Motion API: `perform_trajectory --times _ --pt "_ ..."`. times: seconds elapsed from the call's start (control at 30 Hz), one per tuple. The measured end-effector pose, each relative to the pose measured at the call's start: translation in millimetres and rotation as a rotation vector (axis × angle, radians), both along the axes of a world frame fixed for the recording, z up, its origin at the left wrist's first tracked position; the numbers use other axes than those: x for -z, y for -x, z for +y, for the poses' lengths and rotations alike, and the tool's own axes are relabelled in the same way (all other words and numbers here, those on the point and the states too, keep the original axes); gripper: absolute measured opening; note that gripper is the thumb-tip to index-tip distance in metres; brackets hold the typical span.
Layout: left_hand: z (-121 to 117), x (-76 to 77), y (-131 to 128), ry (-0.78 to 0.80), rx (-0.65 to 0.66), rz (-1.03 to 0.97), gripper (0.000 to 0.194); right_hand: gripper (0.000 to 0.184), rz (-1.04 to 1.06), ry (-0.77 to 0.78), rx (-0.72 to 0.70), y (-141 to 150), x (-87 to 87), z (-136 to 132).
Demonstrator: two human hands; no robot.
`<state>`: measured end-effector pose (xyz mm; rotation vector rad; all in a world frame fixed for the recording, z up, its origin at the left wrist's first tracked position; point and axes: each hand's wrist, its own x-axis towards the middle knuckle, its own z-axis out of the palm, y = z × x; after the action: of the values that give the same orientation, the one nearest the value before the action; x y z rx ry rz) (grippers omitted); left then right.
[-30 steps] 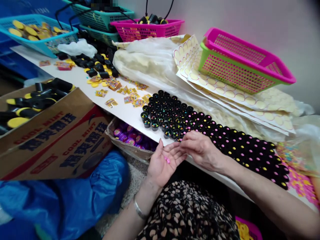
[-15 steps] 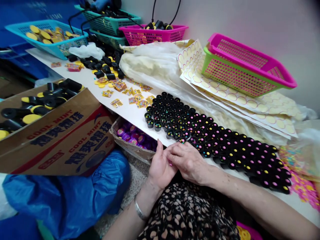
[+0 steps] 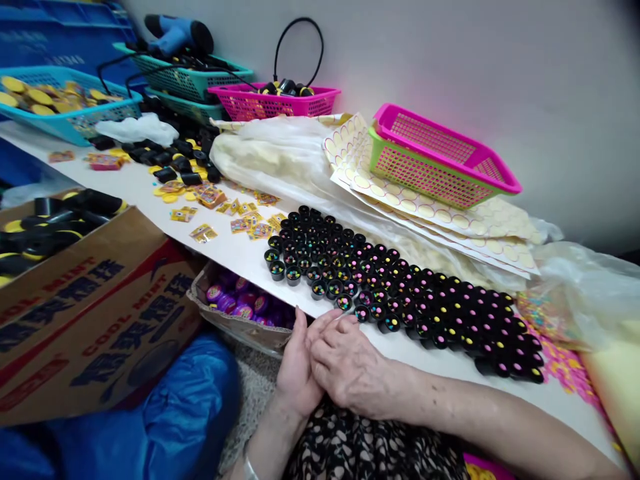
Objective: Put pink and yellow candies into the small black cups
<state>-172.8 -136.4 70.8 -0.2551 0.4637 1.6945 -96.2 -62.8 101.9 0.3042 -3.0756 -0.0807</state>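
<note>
My left hand (image 3: 295, 373) lies palm up in front of the table edge, its fingers cupped under my right hand. Small pink pieces rested in this palm in the earlier frames; now they are covered. My right hand (image 3: 353, 373) is closed, its fingertips bunched into the left palm, and what they pinch is hidden. Just beyond both hands stand tight rows of small black cups (image 3: 344, 303). Those on the left hold mixed coloured bits, while many to the right show a single pink or yellow piece on top.
Small printed packets (image 3: 203, 233) lie left of the cups. A box of purple round items (image 3: 245, 300) sits below the table edge, beside a large carton (image 3: 115, 320). Behind are stacked pink and green baskets (image 3: 425, 167) on label sheets. Pink pieces (image 3: 565, 367) are heaped at right.
My right hand has come down from the left hand's fingertips into its palm, covering the pink pieces. The left fingers have curled somewhat. The view has shifted, so the table appears lower and further left.
</note>
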Motion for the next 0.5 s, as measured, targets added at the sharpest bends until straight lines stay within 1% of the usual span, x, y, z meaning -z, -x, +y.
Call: perform_trajectory --times 0.1,0.17,0.23,0.3,0.37,0.43,0.5 --pt "0 1.9 0 0.011 0.001 -0.024 0.048 0.014 0.040 0.036 0.009 0 -3.1 3" --pt "0 3.6 -1 0.053 -0.041 -0.031 0.032 0.016 0.079 0.046 0.070 -1 -5.5 9" --pt "1 4.7 -2 0.103 -0.093 0.019 0.017 0.015 0.095 0.000 0.160 -2 -7.3 14" --pt "2 4.8 -5 0.130 -0.120 0.113 0.014 0.016 0.097 -0.060 0.207 -3 -7.0 18" --pt "3 4.4 -7 0.136 -0.123 0.204 0.014 0.018 0.114 -0.084 0.186 -4 -3.5 20" --pt "3 4.0 -9 0.142 -0.137 0.267 0.014 0.019 0.141 -0.052 0.165 -6 2.6 22" --pt "3 4.2 -10 0.137 -0.152 0.311 0.015 0.020 0.181 0.024 0.179 -9 9.4 24"
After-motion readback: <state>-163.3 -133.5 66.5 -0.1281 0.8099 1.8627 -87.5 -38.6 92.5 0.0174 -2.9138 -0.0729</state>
